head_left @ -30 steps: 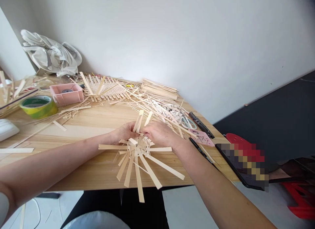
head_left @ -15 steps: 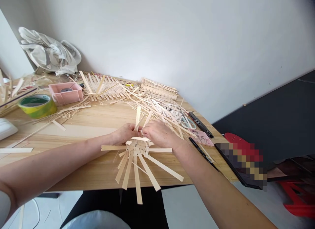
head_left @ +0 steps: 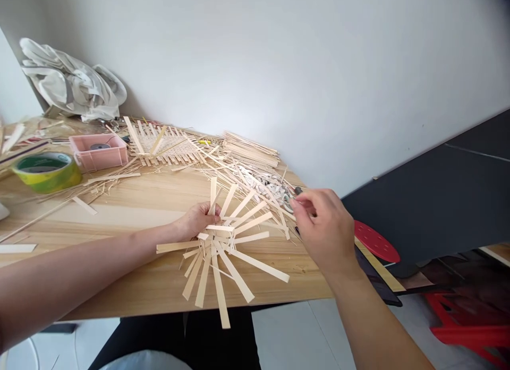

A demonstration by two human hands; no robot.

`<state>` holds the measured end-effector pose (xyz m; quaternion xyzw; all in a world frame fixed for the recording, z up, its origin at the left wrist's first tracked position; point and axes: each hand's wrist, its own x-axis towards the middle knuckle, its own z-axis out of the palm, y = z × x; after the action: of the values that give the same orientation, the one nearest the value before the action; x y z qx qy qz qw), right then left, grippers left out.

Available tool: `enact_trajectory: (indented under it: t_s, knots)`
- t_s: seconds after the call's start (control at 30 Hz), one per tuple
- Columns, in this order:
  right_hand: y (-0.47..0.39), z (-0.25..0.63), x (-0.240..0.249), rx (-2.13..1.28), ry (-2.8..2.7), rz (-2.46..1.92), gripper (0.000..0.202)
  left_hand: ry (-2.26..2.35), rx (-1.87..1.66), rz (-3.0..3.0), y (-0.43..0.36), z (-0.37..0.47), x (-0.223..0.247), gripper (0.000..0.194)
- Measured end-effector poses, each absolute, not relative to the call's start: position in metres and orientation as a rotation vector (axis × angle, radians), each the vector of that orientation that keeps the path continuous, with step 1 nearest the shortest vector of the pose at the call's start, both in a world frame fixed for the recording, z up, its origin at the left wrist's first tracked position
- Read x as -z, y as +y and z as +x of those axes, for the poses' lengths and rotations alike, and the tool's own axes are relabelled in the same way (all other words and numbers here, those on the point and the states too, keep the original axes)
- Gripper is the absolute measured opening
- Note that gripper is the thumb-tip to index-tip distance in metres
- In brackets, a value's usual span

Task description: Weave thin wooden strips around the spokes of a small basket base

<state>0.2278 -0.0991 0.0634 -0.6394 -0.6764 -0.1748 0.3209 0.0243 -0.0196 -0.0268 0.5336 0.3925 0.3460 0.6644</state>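
A small woven piece of pale wooden strips [head_left: 215, 237], its loose ends fanning out like spokes, is held above the front of the table. My left hand [head_left: 201, 217] is closed on its far-left edge, thumb and fingers pinching around an upright strip. My right hand [head_left: 324, 229] is apart from the piece, raised over the right side of the table. Its thumb and index finger are pinched together, and I cannot make out whether something thin is between them. Beside its fingertips show scissors handles [head_left: 287, 201] and the dark tip of a cutter knife [head_left: 298, 190], otherwise hidden.
Behind the piece lie a flat woven mat [head_left: 171, 144], stacked strips [head_left: 251, 149] and loose scraps [head_left: 255, 179]. A pink box [head_left: 99, 160] and a tape roll [head_left: 48, 176] stand left. Right of the table edge are a dark tablet-like device [head_left: 376, 277] and a red stool [head_left: 466, 322].
My right hand has let go of the woven piece and moved right, exposing several spokes on its far side. My left hand keeps its hold. The view has shifted slightly right.
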Motion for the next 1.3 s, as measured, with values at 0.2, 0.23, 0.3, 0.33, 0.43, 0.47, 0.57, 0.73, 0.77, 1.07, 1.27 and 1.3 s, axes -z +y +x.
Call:
enact_trajectory:
  t_s: [0.2, 0.23, 0.3, 0.33, 0.43, 0.47, 0.57, 0.73, 0.77, 1.07, 1.27, 1.3]
  knots:
    - [-0.111, 0.248, -0.033, -0.805, -1.213, -1.881, 0.017, 0.854, -0.820, 1.202, -0.023, 0.023, 0.026, 0.022]
    - [-0.111, 0.244, -0.028, -0.977, -1.177, -1.808, 0.019, 0.852, -0.825, 1.204, -0.024, 0.023, 0.025, 0.022]
    - [-0.112, 0.234, -0.021, -1.155, -1.133, -1.632, 0.021, 0.842, -0.815, 1.214, -0.024, 0.022, 0.025, 0.021]
    - [-0.111, 0.228, -0.018, -1.183, -1.113, -1.558, 0.020, 0.831, -0.805, 1.222, -0.024, 0.022, 0.025, 0.021]
    - [-0.103, 0.214, -0.014, -1.139, -1.051, -1.429, 0.020, 0.782, -0.780, 1.248, -0.022, 0.021, 0.028, 0.021]
    - [-0.099, 0.211, -0.014, -1.100, -1.041, -1.406, 0.021, 0.764, -0.781, 1.252, -0.021, 0.020, 0.029, 0.021]
    - [-0.086, 0.206, -0.015, -0.979, -1.074, -1.355, 0.025, 0.736, -0.802, 1.246, -0.019, 0.019, 0.032, 0.021]
    - [-0.073, 0.201, -0.016, -0.772, -1.251, -1.296, 0.014, 0.736, -0.869, 1.216, -0.020, 0.020, 0.036, 0.021]
    - [-0.072, 0.199, -0.015, -0.763, -1.281, -1.313, 0.015, 0.738, -0.881, 1.202, -0.020, 0.021, 0.037, 0.021]
    - [-0.066, 0.197, -0.006, -0.955, -1.104, -1.261, 0.021, 0.710, -0.832, 1.049, -0.024, 0.019, 0.027, 0.024]
    - [-0.061, 0.204, -0.004, -0.881, -1.303, -1.048, 0.011, 0.683, -0.784, 1.027, -0.030, 0.018, 0.015, 0.024]
    - [-0.060, 0.204, -0.005, -0.871, -1.335, -1.037, 0.011, 0.670, -0.770, 1.044, -0.031, 0.017, 0.013, 0.024]
